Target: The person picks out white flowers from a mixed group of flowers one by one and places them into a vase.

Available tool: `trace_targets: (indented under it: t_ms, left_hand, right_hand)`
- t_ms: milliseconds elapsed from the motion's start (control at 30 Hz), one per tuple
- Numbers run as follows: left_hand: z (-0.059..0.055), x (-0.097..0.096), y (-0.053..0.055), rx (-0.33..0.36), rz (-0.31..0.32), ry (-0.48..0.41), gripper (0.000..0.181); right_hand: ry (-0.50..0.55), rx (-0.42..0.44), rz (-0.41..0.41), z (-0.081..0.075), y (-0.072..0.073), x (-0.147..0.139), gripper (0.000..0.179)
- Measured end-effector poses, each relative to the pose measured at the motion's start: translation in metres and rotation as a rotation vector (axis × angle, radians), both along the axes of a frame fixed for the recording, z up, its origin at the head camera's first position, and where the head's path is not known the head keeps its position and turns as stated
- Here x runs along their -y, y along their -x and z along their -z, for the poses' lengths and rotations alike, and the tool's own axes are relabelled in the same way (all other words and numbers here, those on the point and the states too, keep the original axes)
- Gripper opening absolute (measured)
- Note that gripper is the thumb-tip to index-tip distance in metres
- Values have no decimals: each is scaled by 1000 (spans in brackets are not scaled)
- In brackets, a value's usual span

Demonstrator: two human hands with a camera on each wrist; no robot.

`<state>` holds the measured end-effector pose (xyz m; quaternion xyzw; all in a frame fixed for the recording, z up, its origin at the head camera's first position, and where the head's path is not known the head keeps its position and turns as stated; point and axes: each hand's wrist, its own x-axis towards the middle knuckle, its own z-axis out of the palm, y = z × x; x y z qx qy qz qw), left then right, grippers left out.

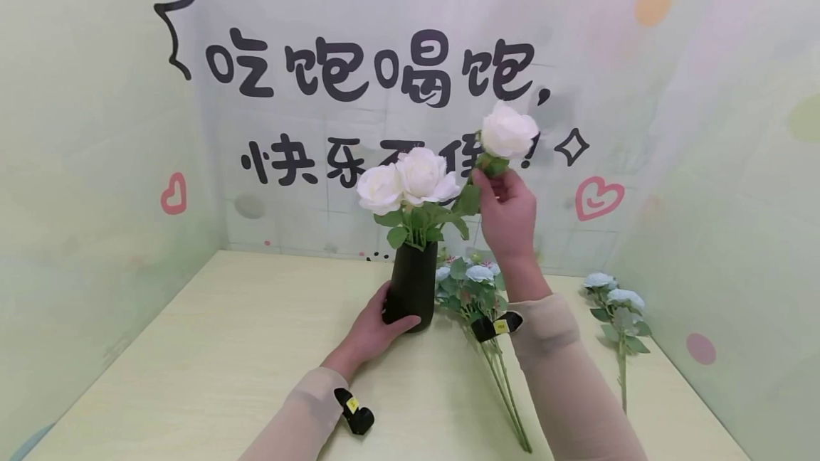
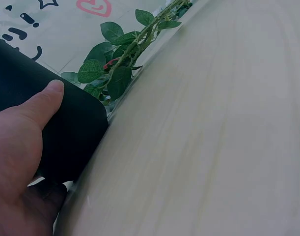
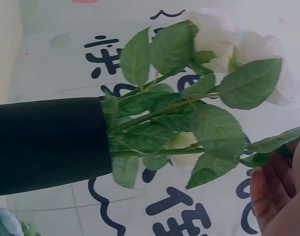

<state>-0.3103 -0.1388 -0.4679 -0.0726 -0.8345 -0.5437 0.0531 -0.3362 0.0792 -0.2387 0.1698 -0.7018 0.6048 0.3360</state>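
A black vase (image 1: 413, 283) stands on the table, and my left hand (image 1: 378, 329) grips it low down, thumb across its front. In the left wrist view the thumb lies along the dark wall of the vase (image 2: 73, 130). White roses (image 1: 426, 175) with green leaves rise from its mouth. Up to the right, my right hand (image 1: 509, 215) pinches the stem of another white rose (image 1: 509, 130) just under the bloom. The right wrist view has leafy stems (image 3: 159, 115) coming out of the vase mouth, the lowest one running toward my right fingers (image 3: 260, 194).
Pale blue flowers (image 1: 479, 274) with long stems lie on the table right of the vase, partly behind my right forearm. Another blue-flowered stem (image 1: 624, 301) lies farther right. A printed backdrop (image 1: 384, 13) closes off the back and sides.
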Motion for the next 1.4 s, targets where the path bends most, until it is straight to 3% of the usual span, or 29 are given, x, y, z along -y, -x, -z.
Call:
trace_targets:
  t_ms: [367,633,867,1167,1400]
  left_hand:
    - [-1,0,0,-13,5,5,96]
    - [-2,-1,0,-14,7,2,96]
    - [-3,-1,-1,-8,6,-9,95]
    - [-3,-1,-2,-8,5,-11,96]
    - [-2,-1,-1,-8,1,-7,97]
  right_hand:
    - [-354,227,-8,28,12,13,23]
    - [-378,230,-10,32,12,21,21]
    - [-296,258,-105,33,14,25,20]
    - [-573,323,-55,43,15,24,32]
    - [-744,300,4,54,16,24,12]
